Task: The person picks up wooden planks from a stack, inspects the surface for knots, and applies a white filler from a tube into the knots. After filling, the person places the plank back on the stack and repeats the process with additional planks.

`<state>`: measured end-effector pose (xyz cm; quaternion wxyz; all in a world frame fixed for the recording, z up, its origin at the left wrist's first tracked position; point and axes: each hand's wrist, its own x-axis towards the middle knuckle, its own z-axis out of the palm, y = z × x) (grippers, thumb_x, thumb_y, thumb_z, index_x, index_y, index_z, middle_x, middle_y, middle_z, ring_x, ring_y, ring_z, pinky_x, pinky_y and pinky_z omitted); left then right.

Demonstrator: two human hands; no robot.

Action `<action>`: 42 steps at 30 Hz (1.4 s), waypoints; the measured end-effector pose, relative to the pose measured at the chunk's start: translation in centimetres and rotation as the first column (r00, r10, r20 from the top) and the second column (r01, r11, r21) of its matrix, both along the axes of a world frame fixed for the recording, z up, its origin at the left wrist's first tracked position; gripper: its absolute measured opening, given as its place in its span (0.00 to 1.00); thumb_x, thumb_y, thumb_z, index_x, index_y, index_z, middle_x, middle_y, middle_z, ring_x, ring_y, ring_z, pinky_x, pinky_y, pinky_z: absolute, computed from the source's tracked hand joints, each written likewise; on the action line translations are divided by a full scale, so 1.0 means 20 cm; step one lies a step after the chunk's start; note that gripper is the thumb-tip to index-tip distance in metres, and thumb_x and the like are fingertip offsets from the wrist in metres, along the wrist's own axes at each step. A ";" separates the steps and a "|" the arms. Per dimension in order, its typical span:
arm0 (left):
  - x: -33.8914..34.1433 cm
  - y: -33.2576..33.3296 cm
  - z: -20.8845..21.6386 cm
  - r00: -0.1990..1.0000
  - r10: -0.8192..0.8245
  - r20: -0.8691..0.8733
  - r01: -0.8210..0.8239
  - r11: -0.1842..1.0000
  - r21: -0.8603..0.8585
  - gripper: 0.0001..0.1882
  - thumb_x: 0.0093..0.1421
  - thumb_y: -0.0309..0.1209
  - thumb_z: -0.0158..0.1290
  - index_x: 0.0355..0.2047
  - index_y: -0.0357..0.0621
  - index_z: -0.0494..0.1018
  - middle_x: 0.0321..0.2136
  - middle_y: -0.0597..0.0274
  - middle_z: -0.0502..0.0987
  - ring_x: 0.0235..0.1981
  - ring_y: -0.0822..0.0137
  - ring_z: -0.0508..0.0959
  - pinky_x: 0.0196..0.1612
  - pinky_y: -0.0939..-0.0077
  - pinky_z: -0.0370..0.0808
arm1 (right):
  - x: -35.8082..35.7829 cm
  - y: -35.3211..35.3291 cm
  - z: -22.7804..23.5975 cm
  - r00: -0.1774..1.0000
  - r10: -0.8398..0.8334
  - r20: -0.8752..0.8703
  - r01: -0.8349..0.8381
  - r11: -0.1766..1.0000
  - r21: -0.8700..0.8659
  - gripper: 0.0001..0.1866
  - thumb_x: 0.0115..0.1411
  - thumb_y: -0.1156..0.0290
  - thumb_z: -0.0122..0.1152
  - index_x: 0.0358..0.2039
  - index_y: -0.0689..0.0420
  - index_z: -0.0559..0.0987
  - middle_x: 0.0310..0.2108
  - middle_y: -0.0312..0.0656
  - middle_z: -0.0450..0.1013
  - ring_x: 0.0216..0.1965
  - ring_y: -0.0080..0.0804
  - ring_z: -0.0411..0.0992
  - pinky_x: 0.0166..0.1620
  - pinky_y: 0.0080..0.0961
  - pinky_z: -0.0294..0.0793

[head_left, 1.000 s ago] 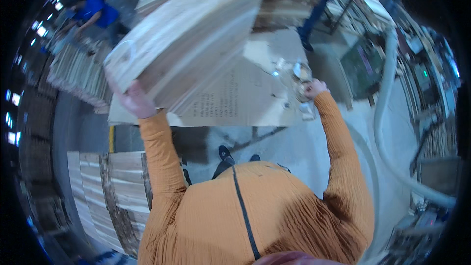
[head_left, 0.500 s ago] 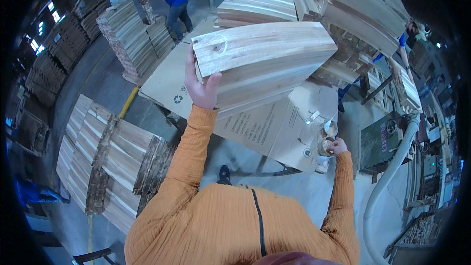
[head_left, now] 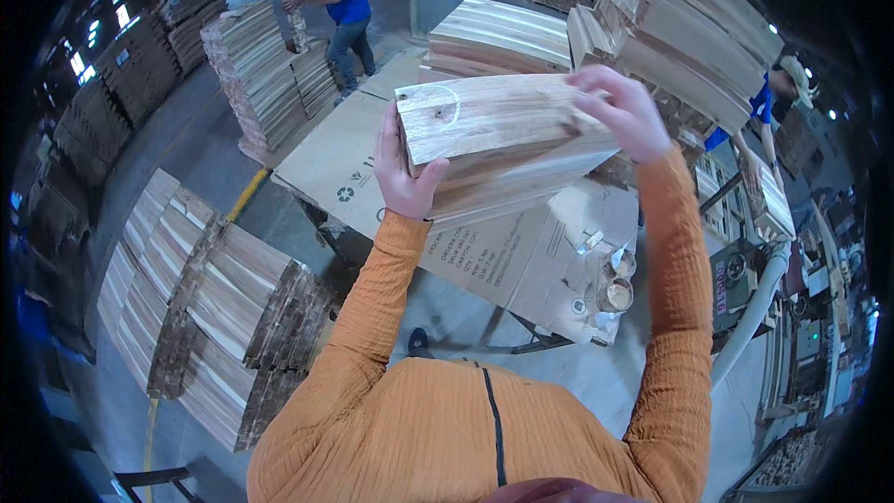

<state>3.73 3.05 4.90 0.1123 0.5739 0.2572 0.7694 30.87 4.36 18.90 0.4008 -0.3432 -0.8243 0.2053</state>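
Observation:
A pale wooden board (head_left: 507, 107), with a chalk-like ring around a dark knot near its left end, lies uppermost on a stack of similar boards (head_left: 521, 172). My left hand (head_left: 406, 177) grips the stack's left end, thumb on the near side and fingers along the end. Over the board's right end is my right hand (head_left: 626, 110), its fingers bent and smeared by motion; whether it holds anything does not show. Two small round cups (head_left: 615, 296) of tan material stand at the right of the cardboard-covered table (head_left: 494, 251).
More stacked boards (head_left: 503, 33) rise behind and at the right (head_left: 684, 23). Floor stacks stand at the left (head_left: 219, 307). One person in blue (head_left: 346, 0) works at a far-left stack, another (head_left: 773, 98) at the far right. A pale hose (head_left: 759, 307) bends down at the right.
My right hand has left the cups and come up to the board's right end. My left hand stays at the left end. The view has shifted slightly.

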 end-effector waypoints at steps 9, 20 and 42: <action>-0.02 -0.04 -0.01 0.971 0.187 -0.150 -0.191 0.982 -0.009 0.52 0.43 0.60 0.59 0.57 0.30 0.58 0.48 0.43 0.69 0.47 0.49 0.71 0.50 0.61 0.66 | -0.63 0.08 -0.05 0.953 0.238 0.186 -0.247 0.969 0.024 0.07 0.54 0.71 0.61 0.28 0.62 0.78 0.40 0.36 0.71 0.31 0.16 0.67 0.33 0.15 0.67; 0.00 -0.07 -0.01 0.989 0.117 -0.089 -0.118 0.993 -0.012 0.50 0.44 0.58 0.58 0.57 0.32 0.58 0.48 0.44 0.69 0.45 0.47 0.71 0.50 0.59 0.65 | -0.61 0.06 -0.07 0.949 0.236 0.209 -0.253 0.966 0.056 0.06 0.51 0.71 0.64 0.26 0.59 0.78 0.40 0.34 0.70 0.37 0.19 0.66 0.39 0.18 0.67; -0.03 -0.03 -0.04 0.958 0.239 -0.160 -0.249 0.967 -0.049 0.51 0.43 0.59 0.58 0.58 0.35 0.57 0.51 0.43 0.67 0.52 0.47 0.68 0.54 0.58 0.61 | -0.77 0.12 -0.05 0.920 0.137 0.367 -0.262 0.913 0.315 0.10 0.56 0.69 0.54 0.35 0.57 0.80 0.38 0.42 0.75 0.38 0.38 0.74 0.40 0.31 0.71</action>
